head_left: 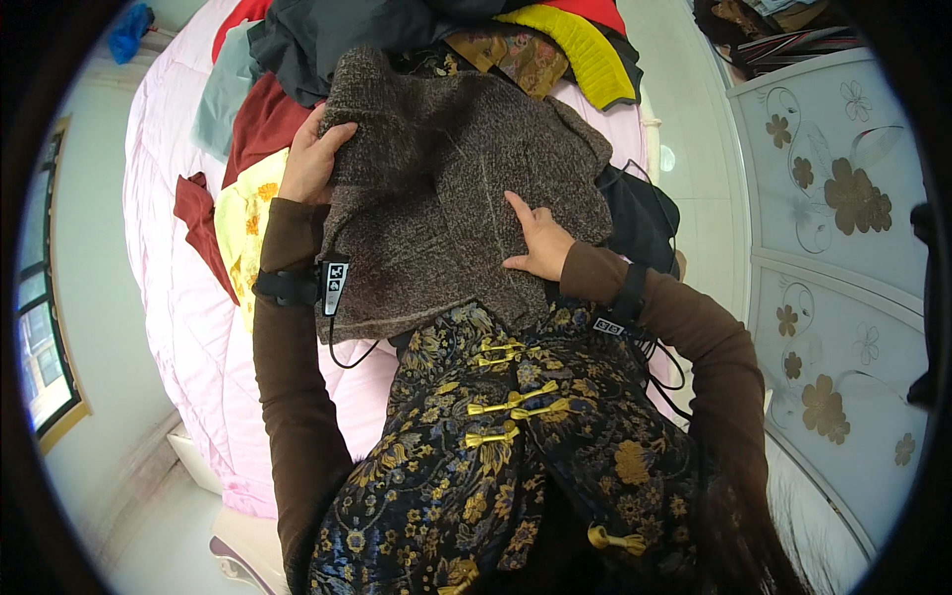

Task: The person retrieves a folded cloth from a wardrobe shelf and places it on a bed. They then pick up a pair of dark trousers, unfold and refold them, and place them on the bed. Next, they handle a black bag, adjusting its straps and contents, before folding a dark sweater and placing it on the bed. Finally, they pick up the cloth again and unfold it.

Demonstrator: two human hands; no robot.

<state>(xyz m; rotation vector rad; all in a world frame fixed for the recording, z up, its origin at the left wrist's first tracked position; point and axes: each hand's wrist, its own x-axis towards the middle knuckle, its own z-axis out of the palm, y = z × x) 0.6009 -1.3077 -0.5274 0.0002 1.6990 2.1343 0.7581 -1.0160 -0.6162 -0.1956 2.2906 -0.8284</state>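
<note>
A dark brown knitted garment lies spread before me, partly over a heap of clothes on the bed. My left hand grips its upper left edge, the thumb on top and the fingers hidden beneath. Against the garment's right part rests my right hand, its fingers and thumb apart, holding nothing visible. The garment's lower edge touches the patterned black and gold jacket that I wear. Bands with small devices are strapped round both of my wrists.
Beyond the knit are dark grey clothing and a yellow ribbed piece. Dark red cloth and a pale yellow flowered cloth lie left on the pink quilt. A flower-patterned cabinet stands right; black cables hang near my right forearm.
</note>
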